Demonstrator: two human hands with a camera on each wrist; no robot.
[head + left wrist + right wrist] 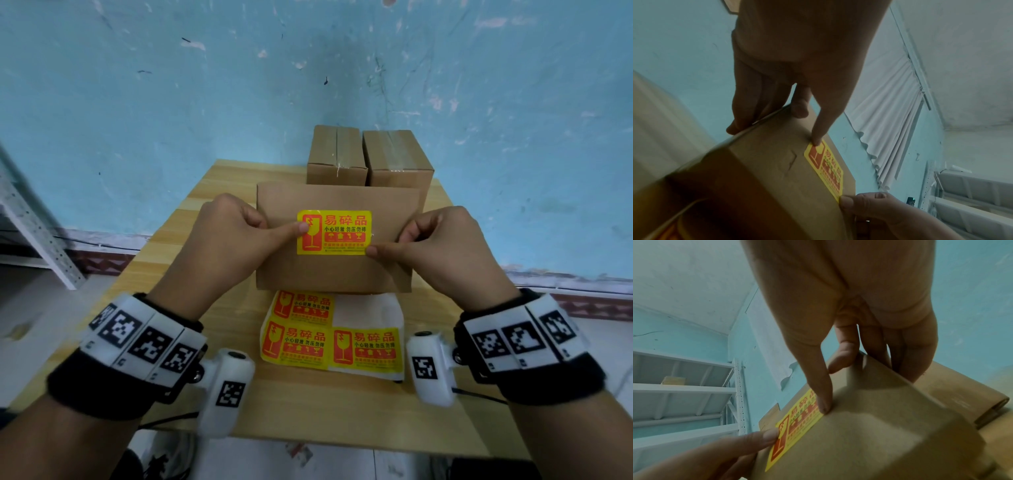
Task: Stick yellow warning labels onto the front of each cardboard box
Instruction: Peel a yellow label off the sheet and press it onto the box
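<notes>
- Cardboard box (337, 270) held tilted up off the wooden table (308, 404), front face turned toward the head camera, probably so that the sticker can be lined up square.
- Yellow warning label (334, 232) lying flat on that front face, slightly above centre.
- Left hand (236, 236) curled around the box's left edge, fingers behind, thumb pressing the label's left end; likely both steadying the box and pinning the sticker.
- Right hand (442, 243) gripping the right edge the same way, thumb pressed at the label's lower right corner, apparently to rub it down.
- Sticker sheet (329, 335) with 3 labels left, lying on the table just below the box, close for the next peel.
- 2 more taped boxes (370, 157) standing side by side behind, no label visible on them from here.
</notes>
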